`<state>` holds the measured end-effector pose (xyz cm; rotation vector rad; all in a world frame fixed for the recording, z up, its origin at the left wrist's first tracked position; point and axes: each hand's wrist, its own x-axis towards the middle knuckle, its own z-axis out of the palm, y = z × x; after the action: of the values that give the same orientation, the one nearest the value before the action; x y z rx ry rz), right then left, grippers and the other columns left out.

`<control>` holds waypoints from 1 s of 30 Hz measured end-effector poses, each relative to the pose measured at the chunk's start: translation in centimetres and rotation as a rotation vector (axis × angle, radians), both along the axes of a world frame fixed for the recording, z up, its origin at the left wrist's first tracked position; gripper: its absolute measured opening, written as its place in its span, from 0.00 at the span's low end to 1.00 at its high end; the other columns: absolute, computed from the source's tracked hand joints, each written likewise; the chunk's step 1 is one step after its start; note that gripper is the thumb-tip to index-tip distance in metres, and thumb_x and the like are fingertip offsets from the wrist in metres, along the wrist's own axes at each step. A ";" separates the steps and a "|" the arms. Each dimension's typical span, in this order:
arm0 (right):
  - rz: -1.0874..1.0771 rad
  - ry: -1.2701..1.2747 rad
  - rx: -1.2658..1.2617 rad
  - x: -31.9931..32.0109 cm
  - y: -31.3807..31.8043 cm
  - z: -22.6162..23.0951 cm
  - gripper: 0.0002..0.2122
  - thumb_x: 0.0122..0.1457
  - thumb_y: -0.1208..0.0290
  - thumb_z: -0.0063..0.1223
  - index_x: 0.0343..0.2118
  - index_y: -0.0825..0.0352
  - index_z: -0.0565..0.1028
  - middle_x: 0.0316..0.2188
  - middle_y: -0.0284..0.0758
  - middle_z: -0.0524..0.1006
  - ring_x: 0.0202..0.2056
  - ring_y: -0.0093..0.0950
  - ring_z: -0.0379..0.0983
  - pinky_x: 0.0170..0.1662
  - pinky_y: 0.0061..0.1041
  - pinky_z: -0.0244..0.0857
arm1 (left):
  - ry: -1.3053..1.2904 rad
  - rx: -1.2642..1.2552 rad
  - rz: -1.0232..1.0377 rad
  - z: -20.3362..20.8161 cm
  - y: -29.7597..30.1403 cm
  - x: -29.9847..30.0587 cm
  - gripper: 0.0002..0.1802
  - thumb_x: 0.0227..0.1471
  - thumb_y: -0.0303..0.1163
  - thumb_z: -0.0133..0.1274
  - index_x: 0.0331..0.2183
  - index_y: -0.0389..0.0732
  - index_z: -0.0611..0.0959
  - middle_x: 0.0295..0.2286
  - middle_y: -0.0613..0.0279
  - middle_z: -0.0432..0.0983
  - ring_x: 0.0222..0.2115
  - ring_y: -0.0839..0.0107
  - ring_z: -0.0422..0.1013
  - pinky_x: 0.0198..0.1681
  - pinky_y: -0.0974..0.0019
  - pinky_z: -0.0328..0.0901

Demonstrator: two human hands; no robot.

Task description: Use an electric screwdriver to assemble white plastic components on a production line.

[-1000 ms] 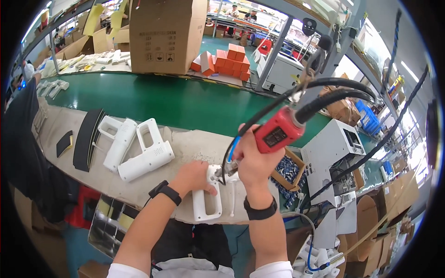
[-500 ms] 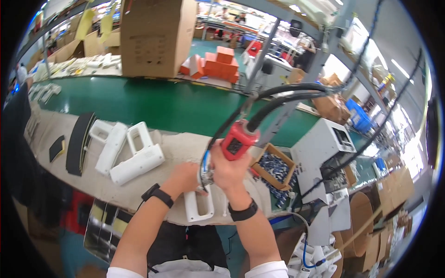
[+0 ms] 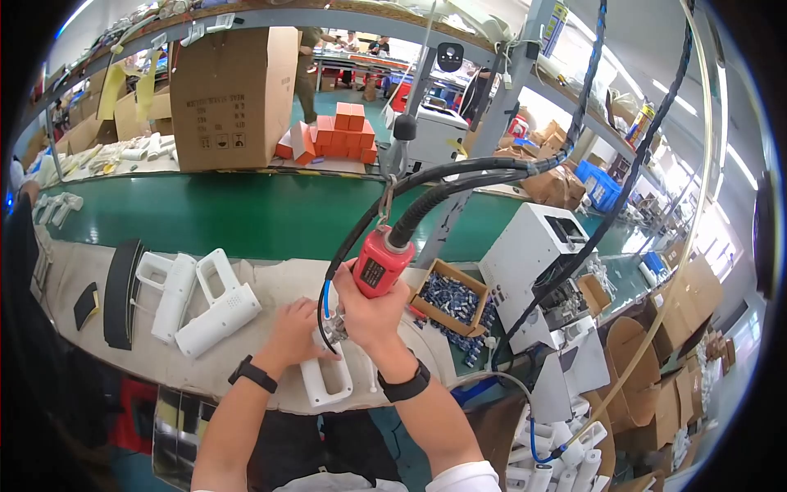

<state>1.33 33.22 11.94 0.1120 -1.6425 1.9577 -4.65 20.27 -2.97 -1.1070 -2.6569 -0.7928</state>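
Note:
My right hand (image 3: pixel 370 318) is wrapped round a red power screwdriver (image 3: pixel 382 264) that hangs from above on a hook and black cables. The driver's metal lower end points down at a white plastic housing (image 3: pixel 344 387) with a looped handle, lying on the table's near edge. My left hand (image 3: pixel 288 334) grips the housing's body beside the driver's tip; its fingertips and the exact contact point are partly hidden. To the left lie two similar white housings, one (image 3: pixel 217 320) nearer and one (image 3: pixel 174 299) behind it.
At right an open carton (image 3: pixel 449 297) holds small blue-and-silver parts, with more spilled beside it. A white machine (image 3: pixel 525 254) stands beyond. Dark curved strips (image 3: pixel 123 295) lie far left. A green conveyor belt (image 3: pixel 246 217) runs behind the table. White housings fill a box (image 3: pixel 566 459) lower right.
The view has shifted, so the scene sits further left and lower. My right hand still holds the screwdriver over the housing; my left hand's fingers look slightly more spread.

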 end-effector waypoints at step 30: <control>0.005 0.071 0.054 0.9 1.4 0.3 0.04 0.54 0.76 0.57 0.28 0.70 0.75 0.16 0.25 0.72 0.17 0.12 0.64 0.20 0.14 0.56 | -0.200 0.099 0.078 0.2 -3.1 1.3 0.54 0.22 0.45 0.74 0.51 0.31 0.68 0.46 0.44 0.68 0.50 0.49 0.64 0.54 0.55 0.59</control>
<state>2.22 34.65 12.25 0.2040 -1.6510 1.8918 -3.37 17.17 -2.74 -0.9392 -2.7660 -1.0575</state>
